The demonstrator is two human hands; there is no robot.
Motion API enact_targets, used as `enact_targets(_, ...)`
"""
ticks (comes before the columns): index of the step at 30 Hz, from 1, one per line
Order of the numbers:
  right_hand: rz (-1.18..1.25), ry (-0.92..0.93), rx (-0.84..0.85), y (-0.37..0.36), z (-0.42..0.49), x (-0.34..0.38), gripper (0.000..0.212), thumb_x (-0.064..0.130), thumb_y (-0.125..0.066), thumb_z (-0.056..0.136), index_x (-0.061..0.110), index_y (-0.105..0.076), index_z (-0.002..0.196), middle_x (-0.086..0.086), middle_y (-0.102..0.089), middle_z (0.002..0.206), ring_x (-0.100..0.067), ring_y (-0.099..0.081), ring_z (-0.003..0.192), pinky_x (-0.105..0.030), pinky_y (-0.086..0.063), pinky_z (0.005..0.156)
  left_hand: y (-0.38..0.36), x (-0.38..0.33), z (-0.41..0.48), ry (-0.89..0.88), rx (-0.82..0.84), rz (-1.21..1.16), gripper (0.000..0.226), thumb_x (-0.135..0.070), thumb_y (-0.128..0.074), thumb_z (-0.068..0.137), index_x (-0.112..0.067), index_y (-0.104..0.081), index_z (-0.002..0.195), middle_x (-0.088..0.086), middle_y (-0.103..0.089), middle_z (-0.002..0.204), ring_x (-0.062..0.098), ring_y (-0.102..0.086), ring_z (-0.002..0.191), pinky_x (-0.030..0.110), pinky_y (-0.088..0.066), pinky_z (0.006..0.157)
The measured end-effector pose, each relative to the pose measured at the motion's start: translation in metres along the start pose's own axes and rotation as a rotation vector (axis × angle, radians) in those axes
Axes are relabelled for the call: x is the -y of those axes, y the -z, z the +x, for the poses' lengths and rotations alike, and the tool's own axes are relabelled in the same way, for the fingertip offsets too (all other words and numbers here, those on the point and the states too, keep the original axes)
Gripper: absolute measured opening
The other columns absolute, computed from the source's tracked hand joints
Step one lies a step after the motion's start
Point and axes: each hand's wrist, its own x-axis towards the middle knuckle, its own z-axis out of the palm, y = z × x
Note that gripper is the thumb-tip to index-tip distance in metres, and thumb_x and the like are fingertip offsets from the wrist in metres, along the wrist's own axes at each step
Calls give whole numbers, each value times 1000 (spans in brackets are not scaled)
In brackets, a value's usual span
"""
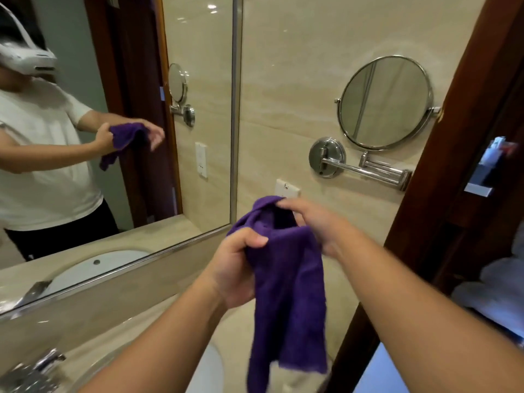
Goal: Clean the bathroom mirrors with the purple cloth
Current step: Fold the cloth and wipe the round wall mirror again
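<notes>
The round mirror (385, 103) on its chrome arm (365, 168) hangs on the wall ahead, with the door frame (453, 165) close on its right. The wall mirror (119, 123) runs along the counter's (93, 330) back edge. Above the sink (209, 367), the left hand (235, 265) grips the purple cloth (289, 293). The right hand (314, 222) touches the cloth's top fold, its fingers hidden, so its grip cannot be told.

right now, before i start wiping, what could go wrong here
The round chrome mirror sits on a folding swivel arm; hard wiping could tilt it or swing it away. The purple cloth hangs long and bunched from the left hand and right hand, so its tail may drag into the white basin.
</notes>
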Motion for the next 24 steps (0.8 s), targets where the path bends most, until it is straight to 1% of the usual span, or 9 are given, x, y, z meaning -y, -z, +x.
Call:
enact_targets(3,307,-8,194,-29,-20,-83,15,28,-69,84,24,-80,75,4,-74,74,-14,-70,67,-28,-56,62,-4,-23,-8,-9,27,-66,58,-23,-75,57,3,-69,108,25,-67,108,39,-61,102,47,-43,100)
enact_targets(4,388,-10,231,-37,-25,-110,20,39,-74,75,26,-81,89,3,-77,82,-18,-73,74,-35,-58,68,-3,-26,-12,-3,27,-65,45,-24,-76,57,0,-73,94,20,-72,97,36,-66,92,42,-48,93)
enact_targets(5,504,-108,309,-38,-30,-137,52,59,-72,70,27,-76,110,-2,-78,97,-27,-74,87,-44,-57,78,-2,-29,-15,-11,23,-70,36,-26,-77,59,-2,-74,86,16,-74,90,34,-68,87,39,-51,89)
enact_targets(7,523,-74,258,-80,-48,-150,72,72,-48,85,21,-65,132,-9,-72,122,-36,-68,111,-53,-48,96,2,-32,-19,-35,-27,-85,29,-25,-78,61,-5,-75,82,12,-74,85,30,-70,83,38,-55,85)
enact_targets(9,621,136,-75,-78,-31,-116,52,57,-55,95,21,-66,131,-2,-71,125,-24,-65,118,-44,-49,103,6,-35,-22,-51,-109,-97,26,-23,-78,62,-6,-73,80,11,-72,83,29,-69,80,41,-57,82)
enact_targets(12,936,131,182,-71,-37,-90,87,65,-75,77,10,-54,142,-18,-63,133,-35,-59,125,-54,-44,108,12,-45,-30,19,-187,-42,24,-22,-72,67,-6,-69,85,11,-68,90,30,-66,85,41,-53,87)
enact_targets(16,936,56,235,-23,-32,-83,113,87,-67,63,5,-56,140,-24,-53,144,-44,-51,132,-61,-35,112,22,-67,-38,58,-297,143,27,-26,-71,69,-10,-68,90,9,-67,95,29,-62,91,41,-45,92)
enact_targets(21,998,158,164,-25,-49,-86,98,53,-89,66,6,-52,143,-23,-52,144,-43,-54,130,-58,-45,104,31,-90,-49,78,-331,344,42,-26,-78,63,-11,-70,102,9,-69,107,30,-67,93,41,-52,83)
enact_targets(24,936,220,162,-21,-58,-81,70,26,-90,68,3,-63,128,-25,-60,134,-42,-60,121,-55,-50,99,38,-100,-53,114,-339,493,50,-22,-78,72,-10,-68,119,14,-70,121,33,-69,104,43,-56,85)
